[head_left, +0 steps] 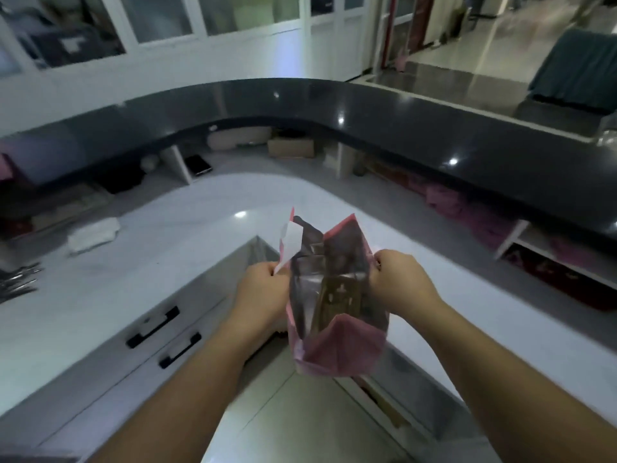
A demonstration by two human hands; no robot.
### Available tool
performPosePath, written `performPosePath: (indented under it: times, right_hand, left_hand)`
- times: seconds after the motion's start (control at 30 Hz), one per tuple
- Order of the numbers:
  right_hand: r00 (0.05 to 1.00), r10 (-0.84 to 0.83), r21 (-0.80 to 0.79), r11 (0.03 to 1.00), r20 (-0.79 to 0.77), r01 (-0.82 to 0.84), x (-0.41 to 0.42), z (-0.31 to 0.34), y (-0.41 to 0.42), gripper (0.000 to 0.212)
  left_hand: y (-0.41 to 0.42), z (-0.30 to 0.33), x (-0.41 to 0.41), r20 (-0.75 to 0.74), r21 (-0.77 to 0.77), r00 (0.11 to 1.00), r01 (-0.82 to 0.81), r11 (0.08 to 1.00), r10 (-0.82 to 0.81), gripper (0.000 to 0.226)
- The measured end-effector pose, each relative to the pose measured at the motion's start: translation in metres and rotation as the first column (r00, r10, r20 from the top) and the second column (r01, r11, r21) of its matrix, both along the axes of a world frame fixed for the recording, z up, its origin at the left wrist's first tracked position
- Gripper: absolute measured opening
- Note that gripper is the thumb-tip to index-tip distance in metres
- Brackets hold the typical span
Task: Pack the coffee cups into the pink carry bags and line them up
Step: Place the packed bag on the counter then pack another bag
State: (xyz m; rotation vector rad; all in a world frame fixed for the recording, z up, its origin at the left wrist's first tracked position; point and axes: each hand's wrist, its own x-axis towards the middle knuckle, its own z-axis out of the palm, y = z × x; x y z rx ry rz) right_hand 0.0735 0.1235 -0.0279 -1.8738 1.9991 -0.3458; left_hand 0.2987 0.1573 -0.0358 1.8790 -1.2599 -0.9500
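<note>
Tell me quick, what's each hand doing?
Left hand: closed, gripping the pink bag's left edge.
Right hand: closed, gripping its right edge.

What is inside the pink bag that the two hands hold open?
The pink bag shows only a dark, shiny lining; its bottom is hidden, and no cup is visible.

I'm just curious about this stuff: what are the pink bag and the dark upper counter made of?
Pink bag: probably thin paper, matte outside, with sharp folds; the shiny inside suggests a foil or film lining. Dark counter: probably polished stone or similar, since it mirrors ceiling lights.
</note>
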Motion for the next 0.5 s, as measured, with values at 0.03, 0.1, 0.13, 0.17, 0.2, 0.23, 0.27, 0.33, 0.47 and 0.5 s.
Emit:
performPosePath:
  times: [0.03,0.1,0.13,0.17,0.2,0.23,0.27,0.33,0.47,0.5]
  right_hand:
    - [0.999,0.039,0.001,0.999,0.004,-0.039,0.024,0.000,-0.003,0.025]
    - [0.993,0.121,0.009,0.993,-0.003,-0.121,0.071,0.001,-0.011,0.024]
    - [0.987,0.161,0.010,0.987,-0.012,-0.161,0.094,0.000,-0.016,0.024]
    - [0.980,0.196,0.008,0.981,-0.018,-0.196,0.115,-0.001,-0.021,0.026]
    - [0.974,0.224,0.005,0.975,-0.021,-0.224,0.136,-0.001,-0.026,0.027]
    - [0.968,0.250,0.000,0.968,-0.027,-0.250,0.156,-0.001,-0.030,0.027]
    - [0.959,0.280,-0.007,0.960,-0.032,-0.281,0.176,0.000,-0.035,0.025]
    - [0.931,0.362,-0.011,0.932,-0.039,-0.363,0.218,0.001,-0.046,0.019]
    - [0.872,0.490,0.011,0.872,0.012,-0.490,0.296,0.004,-0.069,0.021]
    - [0.852,0.524,0.006,0.852,0.026,-0.524,0.314,0.003,-0.075,0.022]
  left_hand:
    - [0.004,0.000,0.023,0.010,0.005,0.999,-0.035,0.999,0.035,0.043]
    - [0.014,0.000,0.066,0.032,0.003,0.993,-0.112,0.994,0.112,0.045]
    - [0.019,0.001,0.086,0.039,-0.001,0.988,-0.150,0.989,0.149,0.049]
    - [0.023,0.003,0.105,0.046,-0.003,0.981,-0.187,0.982,0.187,0.051]
    - [0.027,0.005,0.123,0.060,-0.006,0.973,-0.223,0.975,0.223,0.053]
    - [0.031,0.007,0.140,0.073,-0.004,0.962,-0.262,0.965,0.261,0.053]
    - [0.033,0.008,0.156,0.078,-0.002,0.950,-0.302,0.953,0.301,0.053]
    - [0.037,0.009,0.189,0.062,-0.011,0.926,-0.373,0.928,0.373,0.053]
    - [0.039,0.010,0.248,0.039,-0.037,0.876,-0.480,0.876,0.482,0.055]
    - [0.038,0.010,0.262,0.038,-0.045,0.857,-0.512,0.858,0.513,0.055]
